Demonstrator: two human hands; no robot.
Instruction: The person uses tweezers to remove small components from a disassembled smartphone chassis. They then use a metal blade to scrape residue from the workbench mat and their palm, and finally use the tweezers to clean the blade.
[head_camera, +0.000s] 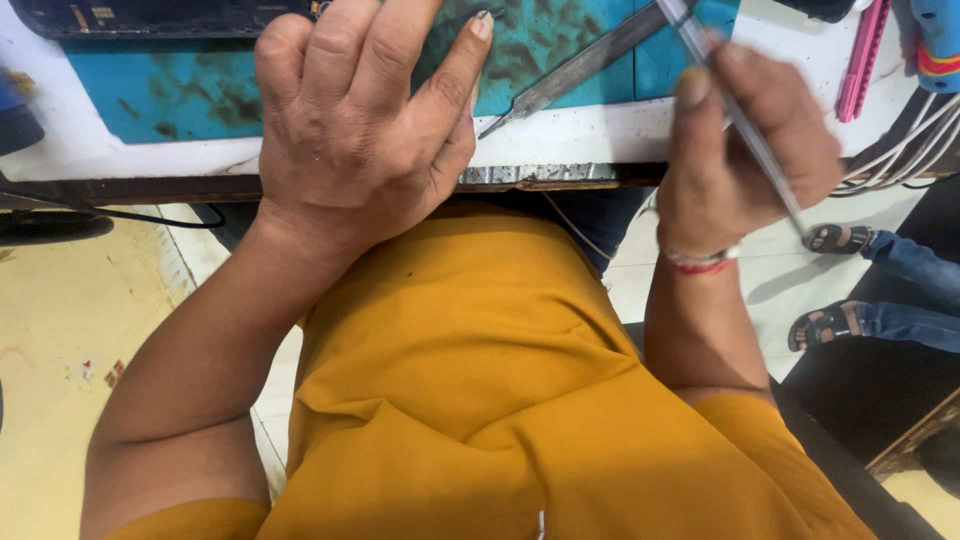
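Our right hand pinched slim steel tweezers; our left hand, grip released, rested on the stained teal mat. Best steadied against the worktop.

A white tabletop carries a stained teal work mat, with a pink strip-shaped tool and a bundle of white cables at its right end. Beneath it, another person's feet in dark sandals and blue jeans rest on the pale floor.
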